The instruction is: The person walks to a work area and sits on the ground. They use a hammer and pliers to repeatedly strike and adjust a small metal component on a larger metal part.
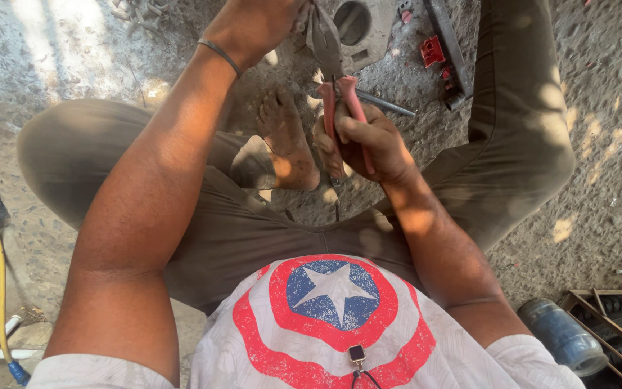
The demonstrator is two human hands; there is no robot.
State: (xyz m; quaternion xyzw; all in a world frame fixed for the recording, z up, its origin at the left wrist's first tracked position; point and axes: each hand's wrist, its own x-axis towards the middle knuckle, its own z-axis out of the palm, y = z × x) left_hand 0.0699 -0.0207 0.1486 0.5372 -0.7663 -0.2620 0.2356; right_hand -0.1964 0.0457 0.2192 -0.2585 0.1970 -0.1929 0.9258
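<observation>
While the right hand (365,144) is clenched round the red pliers (336,79), their nose bites at a grey metal part (365,25) on the ground ahead. Left hand (253,21) steadies the same spot; its grip cannot be told. This looks like a pulling step, calling for firm squeeze and steady support.

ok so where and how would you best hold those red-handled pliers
By the two red handles, as the right hand does now: wrap the red-handled pliers from the near end, fingers around both. The handles are long and covered, while the metal nose points away toward the left hand.
</observation>
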